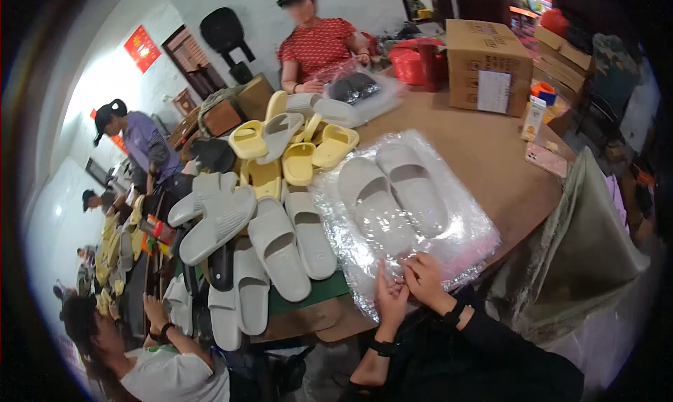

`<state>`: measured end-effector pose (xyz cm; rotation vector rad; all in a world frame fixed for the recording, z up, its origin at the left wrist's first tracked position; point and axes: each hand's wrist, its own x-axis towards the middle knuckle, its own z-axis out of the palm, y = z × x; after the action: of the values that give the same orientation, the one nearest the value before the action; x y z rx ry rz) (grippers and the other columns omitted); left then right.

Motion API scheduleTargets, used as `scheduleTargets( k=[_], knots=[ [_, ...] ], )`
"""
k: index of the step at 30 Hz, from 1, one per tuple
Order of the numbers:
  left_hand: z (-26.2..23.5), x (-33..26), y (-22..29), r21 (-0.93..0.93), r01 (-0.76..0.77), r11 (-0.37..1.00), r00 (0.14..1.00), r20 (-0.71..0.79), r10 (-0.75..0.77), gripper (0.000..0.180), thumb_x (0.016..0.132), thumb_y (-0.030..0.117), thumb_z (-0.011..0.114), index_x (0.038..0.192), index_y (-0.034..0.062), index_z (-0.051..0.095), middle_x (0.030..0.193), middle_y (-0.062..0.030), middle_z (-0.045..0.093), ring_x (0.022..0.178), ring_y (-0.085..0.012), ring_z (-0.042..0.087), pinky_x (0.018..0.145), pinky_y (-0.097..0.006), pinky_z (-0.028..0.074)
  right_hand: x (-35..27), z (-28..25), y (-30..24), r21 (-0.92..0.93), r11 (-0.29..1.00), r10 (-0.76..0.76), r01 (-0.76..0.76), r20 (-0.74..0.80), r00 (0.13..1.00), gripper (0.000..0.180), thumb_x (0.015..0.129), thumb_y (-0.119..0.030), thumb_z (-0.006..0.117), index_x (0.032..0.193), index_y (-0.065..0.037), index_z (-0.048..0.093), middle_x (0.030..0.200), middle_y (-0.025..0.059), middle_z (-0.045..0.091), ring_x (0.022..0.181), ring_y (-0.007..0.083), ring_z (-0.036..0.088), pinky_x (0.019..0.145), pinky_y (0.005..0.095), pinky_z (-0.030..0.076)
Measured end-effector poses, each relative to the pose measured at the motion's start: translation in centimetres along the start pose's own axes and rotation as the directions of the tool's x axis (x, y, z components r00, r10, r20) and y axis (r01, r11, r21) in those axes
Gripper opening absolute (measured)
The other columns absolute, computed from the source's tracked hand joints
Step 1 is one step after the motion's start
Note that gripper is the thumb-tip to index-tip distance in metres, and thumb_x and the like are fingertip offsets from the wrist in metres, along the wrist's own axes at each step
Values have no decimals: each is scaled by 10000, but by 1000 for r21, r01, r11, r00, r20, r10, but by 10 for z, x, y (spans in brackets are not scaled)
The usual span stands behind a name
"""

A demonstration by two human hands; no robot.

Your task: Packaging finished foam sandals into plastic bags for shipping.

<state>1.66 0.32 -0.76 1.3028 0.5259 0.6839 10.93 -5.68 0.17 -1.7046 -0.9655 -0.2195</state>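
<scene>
Meeting at the six o'clock edge of layered clear plastic bags (466, 227), a person's left hand (391, 295) and right hand (425, 279) touch the film with fingers partly curled; whether either pinches it cannot be told from this angle. Both hands sit close together, seemingly to control one small stretch of plastic without pressing on the footwear. A pair of grey slide sandals (392, 199) lies just beyond the fingertips, between eleven and twelve o'clock, side by side, heels toward the person. Glare across the heels suggests film over them; laid flat, the two are probably less apt to shift. Loose grey slides (270, 220) and yellow slides (298, 164) heap up around ten o'clock, likely for a short reach. On the brown desk (434, 121), a cardboard box (491, 65) stands near one o'clock, apparently out of the way. At eleven o'clock, a co-worker in a red patterned top (315, 48) handles dark footwear (354, 88) in clear plastic.
</scene>
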Motion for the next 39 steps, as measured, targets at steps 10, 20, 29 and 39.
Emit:
scheduleTargets(
  k=[10,20,29,39],
  knots=[
    [8,2,-1,39,-97,995,995,9,96,591,944,64,464,1452,-3,169,1470,-156,288,1258,-146,375,1018,-272,334,6,-13,-10,-116,993,5,5,87,996,200,818,-104,587,995,-25,637,995,170,574,905,337,544,792,408,433],
    [10,9,-15,-274,300,914,948,189,-255,566,1014,306,334,1483,120,77,1183,-123,532,927,-146,554,764,-249,496,-27,-62,-40,176,819,444,-547,410,797,209,913,-149,534,905,35,633,798,75,615,752,207,576,682,275,433],
    [18,-1,42,-185,301,936,888,413,-204,582,1000,425,297,1480,157,106,1182,-153,488,879,-158,554,656,-231,468,-26,-66,-16,670,209,454,-712,578,678,604,958,-512,358,1334,-46,434,996,77,620,705,128,575,516,212,429],
    [-17,-33,112,378,-245,893,734,674,-84,614,978,268,437,1463,51,131,1394,-190,320,1231,-286,384,1031,-371,304,3,-61,1,678,-100,544,-728,650,531,469,947,-424,464,1241,-58,464,1143,93,558,977,217,564,748,299,526]
  ],
)
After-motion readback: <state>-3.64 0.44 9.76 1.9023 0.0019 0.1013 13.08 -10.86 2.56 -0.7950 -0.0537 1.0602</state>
